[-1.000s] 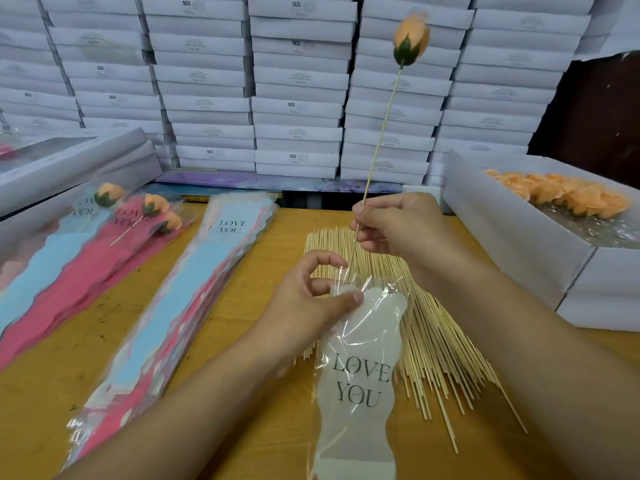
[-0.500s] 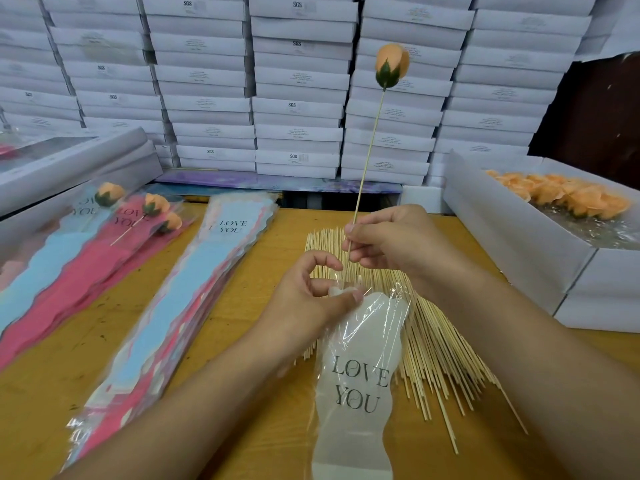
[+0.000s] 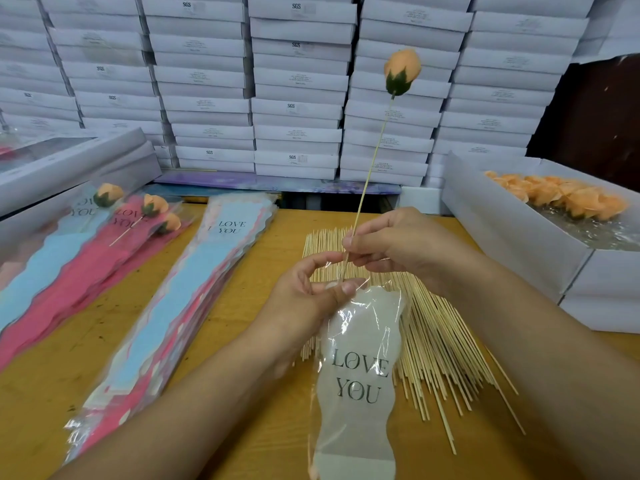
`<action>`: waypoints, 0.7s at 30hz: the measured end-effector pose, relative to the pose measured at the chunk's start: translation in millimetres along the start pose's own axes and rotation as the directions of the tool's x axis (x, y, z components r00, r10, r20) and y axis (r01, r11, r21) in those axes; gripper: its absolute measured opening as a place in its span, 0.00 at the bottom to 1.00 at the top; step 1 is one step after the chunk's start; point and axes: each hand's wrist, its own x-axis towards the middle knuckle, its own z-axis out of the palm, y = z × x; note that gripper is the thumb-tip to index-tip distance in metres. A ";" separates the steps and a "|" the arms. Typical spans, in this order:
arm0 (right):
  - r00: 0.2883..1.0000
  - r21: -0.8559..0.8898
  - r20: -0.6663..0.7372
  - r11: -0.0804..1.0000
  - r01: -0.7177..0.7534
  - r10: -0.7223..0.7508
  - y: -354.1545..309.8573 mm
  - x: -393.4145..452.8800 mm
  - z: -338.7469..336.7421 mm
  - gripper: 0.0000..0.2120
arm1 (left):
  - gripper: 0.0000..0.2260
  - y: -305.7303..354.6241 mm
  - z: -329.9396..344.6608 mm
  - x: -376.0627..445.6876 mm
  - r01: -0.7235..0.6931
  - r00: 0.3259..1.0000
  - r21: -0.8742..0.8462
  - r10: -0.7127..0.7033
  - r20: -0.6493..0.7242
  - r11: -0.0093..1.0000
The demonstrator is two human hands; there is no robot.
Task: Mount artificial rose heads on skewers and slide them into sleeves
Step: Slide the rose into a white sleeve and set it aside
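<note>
I read "LOVE YOU" on the white sleeve (image 3: pixel 360 379) at six o'clock, on the sleeve stack (image 3: pixel 227 227) at ten, and on the filled sleeves (image 3: pixel 83 207) farther left. Several stacked boxes (image 3: pixel 296 26) at twelve say "SGS".

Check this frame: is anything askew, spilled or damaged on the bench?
Nothing looks damaged. The loose skewers lie fanned in an untidy pile under the hands, a few strays splaying off its right edge. The stack of empty sleeves is slightly slumped. The rose sits straight on its skewer.

Peach rose head (image 3: pixel 402 69) with green base, pale skewer (image 3: pixel 372 164), white sleeve (image 3: pixel 360 372) (black "LOVE YOU" lettering).
</note>
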 end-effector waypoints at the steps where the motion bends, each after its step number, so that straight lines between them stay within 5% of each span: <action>1: 1.000 -0.008 0.008 1.000 -0.001 0.001 0.1 -0.6 0.0 0.03 | 0.24 0.7 1.1 -0.3 0.001 1.000 -0.008 -0.001 0.008 1.000; 13: 0.985 -0.042 0.170 0.999 0.005 0.003 1.5 -4.8 -2.4 0.05 | 0.26 -2.4 -0.4 2.1 0.046 0.999 -0.108 -0.046 0.001 0.993; 21: 0.987 -0.042 0.161 0.999 -0.002 0.008 4.5 -3.4 -3.5 0.10 | 0.23 -2.6 0.4 0.7 0.078 0.997 -0.118 -0.076 0.018 0.990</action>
